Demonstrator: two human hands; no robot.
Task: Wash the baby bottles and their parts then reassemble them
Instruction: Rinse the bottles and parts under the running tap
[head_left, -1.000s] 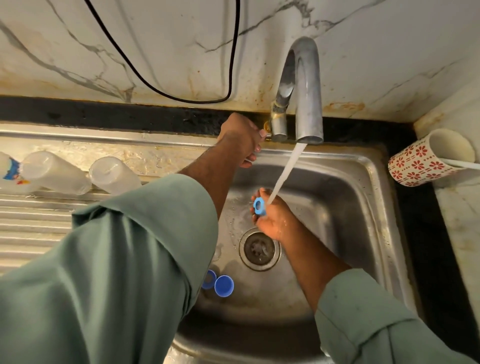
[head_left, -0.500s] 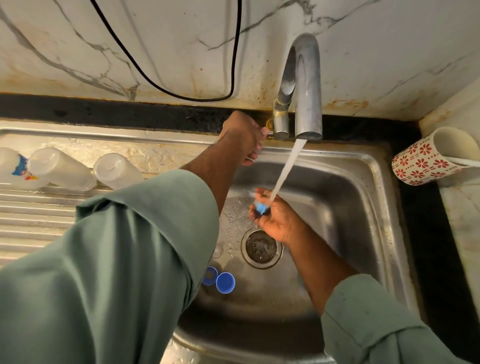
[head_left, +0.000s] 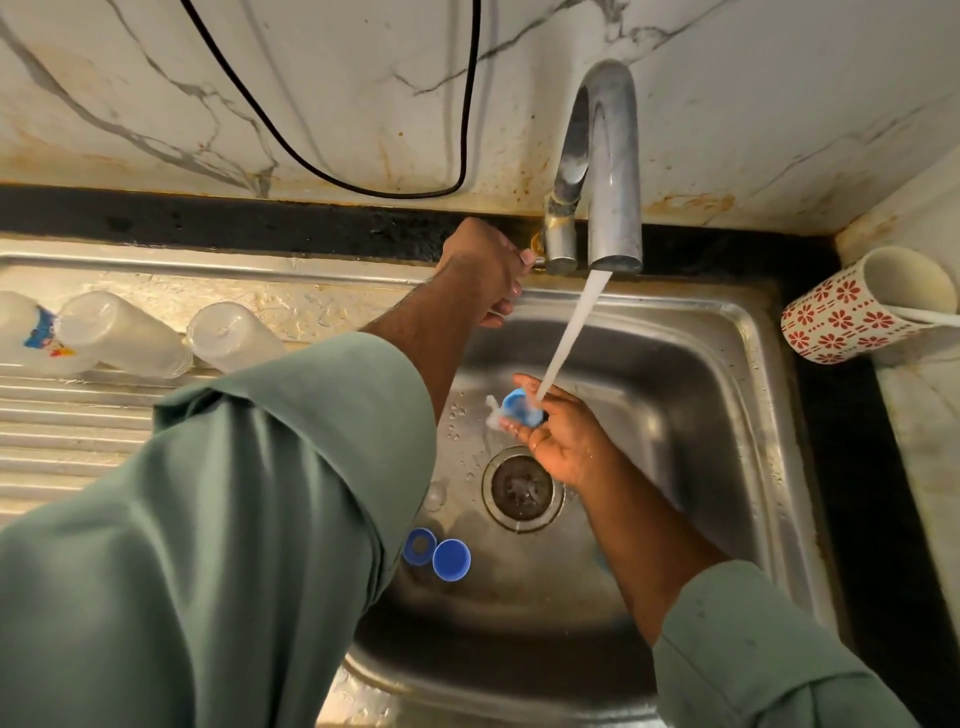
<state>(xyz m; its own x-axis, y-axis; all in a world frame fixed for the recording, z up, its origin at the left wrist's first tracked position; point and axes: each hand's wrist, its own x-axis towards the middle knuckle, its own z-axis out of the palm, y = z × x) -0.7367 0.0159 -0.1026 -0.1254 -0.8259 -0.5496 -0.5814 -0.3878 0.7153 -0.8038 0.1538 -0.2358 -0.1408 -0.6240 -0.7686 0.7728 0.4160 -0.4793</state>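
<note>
Since the earlier frames the right hand (head_left: 563, 441) has turned palm-up under the water stream (head_left: 569, 332), so the blue ring (head_left: 522, 408) with its clear teat now lies across the fingertips, teat pointing away to the hand's left, where a second ago the ring faced the camera end-on. Its fingers curl loosely round the ring, holding it in the flow just above the drain (head_left: 522, 488).

Across the basin, the left hand (head_left: 485, 267) has not shifted; it grips the tap handle at the base of the faucet (head_left: 605, 171), fingers closed on it.

Two more blue caps (head_left: 439, 553) lie touching on the sink (head_left: 727, 374) floor, nearer the body than the right hand and close under the left sleeve. Three clear bottles (head_left: 130, 335) lie on their sides on the bench drainboard, well off to the left hand's outer side, their long axes running left to right.

My reading is that rinsing of this ring is nearly done; the next part, the caps, sits closer to the right hand, which need only drop toward the body to reach them.
</note>
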